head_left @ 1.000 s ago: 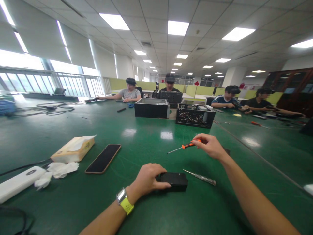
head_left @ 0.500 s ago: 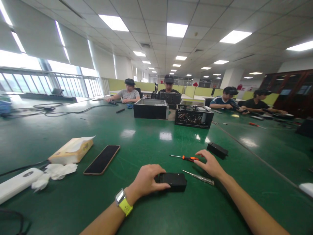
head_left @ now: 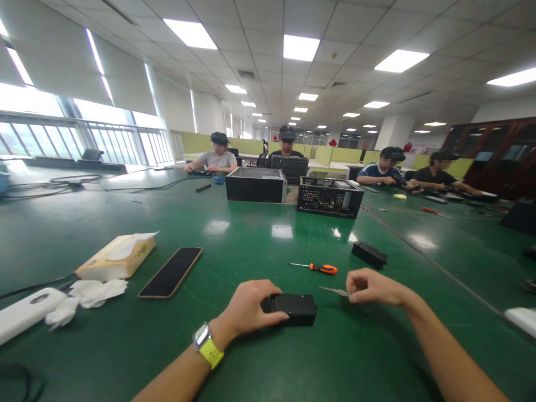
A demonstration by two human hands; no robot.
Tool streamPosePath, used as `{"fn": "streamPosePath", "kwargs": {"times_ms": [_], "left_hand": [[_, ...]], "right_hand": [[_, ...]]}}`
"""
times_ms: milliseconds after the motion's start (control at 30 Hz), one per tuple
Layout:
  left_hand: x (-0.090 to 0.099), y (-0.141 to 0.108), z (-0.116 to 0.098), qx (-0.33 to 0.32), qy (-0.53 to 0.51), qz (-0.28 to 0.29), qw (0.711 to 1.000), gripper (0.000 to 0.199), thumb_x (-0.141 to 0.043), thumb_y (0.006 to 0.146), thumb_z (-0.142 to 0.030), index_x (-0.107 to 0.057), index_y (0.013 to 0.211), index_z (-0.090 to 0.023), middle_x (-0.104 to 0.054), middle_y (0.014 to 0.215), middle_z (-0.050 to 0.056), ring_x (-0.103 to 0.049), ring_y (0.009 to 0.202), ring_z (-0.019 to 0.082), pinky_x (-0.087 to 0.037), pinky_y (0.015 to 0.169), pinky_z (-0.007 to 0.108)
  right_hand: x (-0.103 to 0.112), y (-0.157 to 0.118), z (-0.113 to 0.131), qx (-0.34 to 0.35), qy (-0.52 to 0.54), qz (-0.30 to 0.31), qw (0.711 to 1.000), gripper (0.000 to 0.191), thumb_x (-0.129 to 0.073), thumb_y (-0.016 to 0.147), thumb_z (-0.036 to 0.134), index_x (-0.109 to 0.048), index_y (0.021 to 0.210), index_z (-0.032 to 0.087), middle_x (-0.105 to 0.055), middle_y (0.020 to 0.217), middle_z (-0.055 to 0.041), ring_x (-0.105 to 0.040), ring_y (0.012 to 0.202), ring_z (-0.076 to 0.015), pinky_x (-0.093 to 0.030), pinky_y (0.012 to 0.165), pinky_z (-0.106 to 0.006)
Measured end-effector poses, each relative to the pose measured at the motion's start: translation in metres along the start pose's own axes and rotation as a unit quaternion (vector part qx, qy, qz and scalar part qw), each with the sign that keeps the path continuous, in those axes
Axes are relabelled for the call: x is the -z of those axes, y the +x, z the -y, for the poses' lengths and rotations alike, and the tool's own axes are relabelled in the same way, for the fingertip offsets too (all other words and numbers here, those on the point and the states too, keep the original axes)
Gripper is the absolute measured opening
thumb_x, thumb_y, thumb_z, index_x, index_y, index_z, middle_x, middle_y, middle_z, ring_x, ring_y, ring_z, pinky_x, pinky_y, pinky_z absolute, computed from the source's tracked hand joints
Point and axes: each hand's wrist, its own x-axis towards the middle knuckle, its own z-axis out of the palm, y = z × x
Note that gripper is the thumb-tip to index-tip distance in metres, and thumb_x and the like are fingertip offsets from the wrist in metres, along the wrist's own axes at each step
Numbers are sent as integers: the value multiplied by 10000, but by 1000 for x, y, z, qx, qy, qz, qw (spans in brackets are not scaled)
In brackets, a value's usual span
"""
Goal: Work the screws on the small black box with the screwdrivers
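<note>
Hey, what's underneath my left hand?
Your left hand holds the left end of a black box on the green table. The box's right part shows; whatever your hand covers can't be seen.

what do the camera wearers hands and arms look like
No gloves on the left hand or right hand; no sleeves in view. A watch with a silvery case and yellow-green strap is on the left wrist; the right wrist is bare.

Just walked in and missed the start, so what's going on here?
The person's left hand holds a black box on the green table. The right hand grips a slim pointed tool, its tip apart from the box. An orange-handled screwdriver lies just beyond, and a smaller-looking black block sits farther right.
</note>
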Motion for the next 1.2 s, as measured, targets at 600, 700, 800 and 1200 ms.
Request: {"fn": "streamPosePath", "kwargs": {"times_ms": [600,700,800,1200], "left_hand": [[-1,0,1,-8,-1,-8,1000,400,-732,772,-517,-710,972,-172,-741,892,55,-694,789,226,-510,702,299],[-1,0,1,-9,2,-7,1000,394,-730,773,-517,-709,965,-173,-738,877,48,-692,773,218,-504,689,290],[-1,0,0,-11,3,-8,1000,394,-732,770,-515,-707,963,-172,-736,874,47,-688,767,215,-500,683,288],[-1,0,1,-10,4,-11,1000,392,-732,770,-517,-708,961,-175,-736,871,48,-686,769,212,-506,692,281]], "right_hand": [[-3,-1,9,60,-5,-25,998,246,-740,760,353,-605,797,151,-601,772,-2,-518,703,-144,-398,637,-258],[-3,-2,12,64,-20,-37,997,221,-731,764,328,-595,785,155,-593,768,1,-513,706,-144,-395,640,-257],[-4,-4,18,69,-38,-51,996,180,-716,766,283,-589,771,155,-579,762,4,-499,702,-141,-384,640,-255],[-8,-13,44,100,-178,-111,973,92,-626,789,186,-571,718,165,-535,721,13,-466,677,-130,-349,619,-248]]}}
